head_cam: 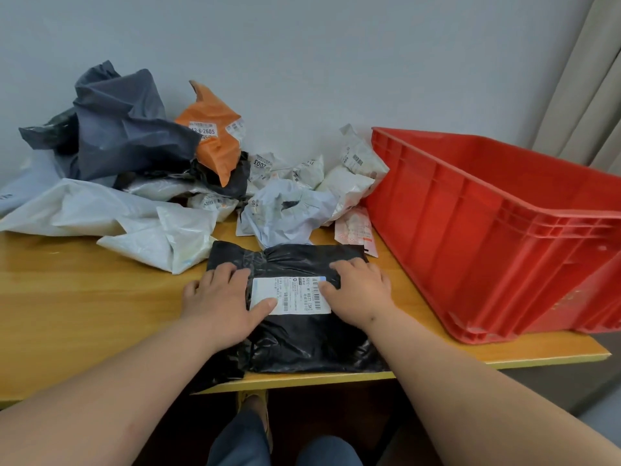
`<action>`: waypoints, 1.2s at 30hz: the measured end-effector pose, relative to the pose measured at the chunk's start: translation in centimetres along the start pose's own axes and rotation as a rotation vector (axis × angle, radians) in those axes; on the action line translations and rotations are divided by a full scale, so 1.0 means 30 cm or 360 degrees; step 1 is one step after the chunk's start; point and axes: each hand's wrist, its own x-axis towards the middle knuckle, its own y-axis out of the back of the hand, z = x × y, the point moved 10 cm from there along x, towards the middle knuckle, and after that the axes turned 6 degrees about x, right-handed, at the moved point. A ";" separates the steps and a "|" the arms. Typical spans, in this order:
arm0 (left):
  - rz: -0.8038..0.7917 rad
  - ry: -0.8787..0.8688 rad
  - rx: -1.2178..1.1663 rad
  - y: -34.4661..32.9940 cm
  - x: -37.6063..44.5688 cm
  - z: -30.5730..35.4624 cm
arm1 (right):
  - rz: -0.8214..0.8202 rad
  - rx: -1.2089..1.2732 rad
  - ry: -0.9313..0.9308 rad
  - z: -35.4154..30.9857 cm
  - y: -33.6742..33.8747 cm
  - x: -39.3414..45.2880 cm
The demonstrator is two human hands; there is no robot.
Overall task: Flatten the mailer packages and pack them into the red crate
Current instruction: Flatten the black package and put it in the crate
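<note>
Black mailer (295, 307) flat at tabletop (84, 297) near edge, long axis running away from body; both hands (221, 297) (359, 294) spread open, pressing it. Red crate (487, 230) just rightward, nearer right hand.

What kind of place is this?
Probably a plain room used for sorting parcels: crumpled mailers piled on a wooden table against a bare wall, beside a red crate and a curtain.

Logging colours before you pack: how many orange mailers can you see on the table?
1. The orange mailer stands crumpled in the pile by the wall, behind the black mailer under both hands. Others may be buried in the pile.
</note>
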 end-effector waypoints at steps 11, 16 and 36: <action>0.0082 -0.0040 -0.0430 0.045 0.285 -0.021 | 0.0299 0.1430 -0.0360 -0.061 0.039 0.377; 0.0017 -0.0073 -0.0554 0.021 0.376 0.000 | 0.0097 0.1911 -0.0715 -0.052 -0.078 0.497; 0.0018 0.0611 -0.2899 0.188 0.214 -0.127 | 0.0105 0.2689 -0.0483 -0.065 0.221 0.228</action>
